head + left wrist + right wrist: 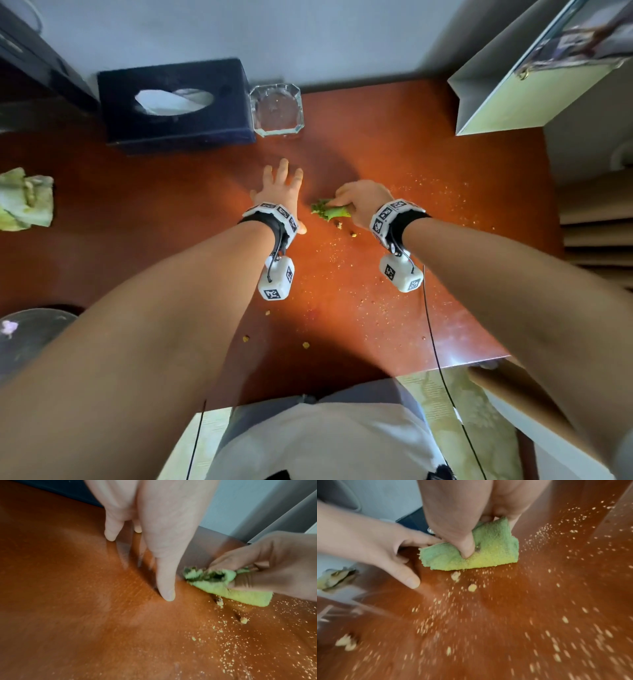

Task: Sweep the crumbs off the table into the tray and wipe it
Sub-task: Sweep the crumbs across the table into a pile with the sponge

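Observation:
My right hand (359,202) grips a folded green cloth (330,211) (228,588) (471,551) and holds it down on the red-brown table (428,164). Pale crumbs (370,305) (471,587) (243,620) lie scattered in front of the cloth and to the right. My left hand (279,192) (154,536) lies flat on the table just left of the cloth, fingers straight and spread. A clear glass tray (276,109) stands at the table's back edge, beyond both hands, with a few crumbs inside.
A dark blue tissue box (174,102) stands left of the glass tray. A crumpled pale green cloth (25,200) lies at the table's left. A white box (520,82) sits at the back right corner. Larger crumbs (305,344) lie near the front edge.

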Demonstrator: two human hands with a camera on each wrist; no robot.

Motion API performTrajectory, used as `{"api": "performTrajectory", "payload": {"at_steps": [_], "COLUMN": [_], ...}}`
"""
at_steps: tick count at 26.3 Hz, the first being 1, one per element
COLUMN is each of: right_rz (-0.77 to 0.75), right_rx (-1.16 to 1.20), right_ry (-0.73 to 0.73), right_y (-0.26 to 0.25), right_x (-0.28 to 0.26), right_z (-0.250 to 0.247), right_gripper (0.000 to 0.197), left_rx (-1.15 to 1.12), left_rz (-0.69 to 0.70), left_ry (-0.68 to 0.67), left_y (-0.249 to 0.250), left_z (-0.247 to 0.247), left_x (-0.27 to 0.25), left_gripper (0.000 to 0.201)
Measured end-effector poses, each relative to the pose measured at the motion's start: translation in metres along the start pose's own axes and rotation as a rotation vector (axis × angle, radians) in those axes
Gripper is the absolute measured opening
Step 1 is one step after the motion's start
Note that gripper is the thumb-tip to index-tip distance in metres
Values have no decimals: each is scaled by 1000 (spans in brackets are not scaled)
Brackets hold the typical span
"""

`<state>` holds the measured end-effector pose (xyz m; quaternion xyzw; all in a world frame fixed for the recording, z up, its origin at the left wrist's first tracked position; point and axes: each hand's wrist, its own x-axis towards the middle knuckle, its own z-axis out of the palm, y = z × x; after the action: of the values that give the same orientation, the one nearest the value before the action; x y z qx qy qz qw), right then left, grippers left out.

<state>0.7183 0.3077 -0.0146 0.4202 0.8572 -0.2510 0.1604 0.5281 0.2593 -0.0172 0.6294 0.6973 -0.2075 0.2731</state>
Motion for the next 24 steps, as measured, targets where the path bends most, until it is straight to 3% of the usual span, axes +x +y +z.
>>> {"api": "performTrajectory", "payload": {"at_steps": [4, 7, 16, 19, 24], "right_rz": [-36, 51, 589, 685, 780], "right_rx": [-25, 97, 730, 792, 689], "right_ry": [-69, -98, 400, 481, 545], "right_y": [-10, -8, 44, 65, 111], "right_x": [-23, -30, -65, -75, -74], "right_z": [18, 16, -14, -29, -44], "right_gripper": [47, 47, 42, 38, 37], "left_rx": [36, 35, -22, -35, -84], "left_rz": [-26, -39, 165, 164, 76], "left_ry": [-4, -11, 86, 95, 35], "left_y": [5, 13, 41, 55, 81], "left_z": [-2, -12, -40, -38, -28], "left_x": [1, 1, 12, 17, 27], "left_gripper": [123, 109, 84, 83, 104]}}
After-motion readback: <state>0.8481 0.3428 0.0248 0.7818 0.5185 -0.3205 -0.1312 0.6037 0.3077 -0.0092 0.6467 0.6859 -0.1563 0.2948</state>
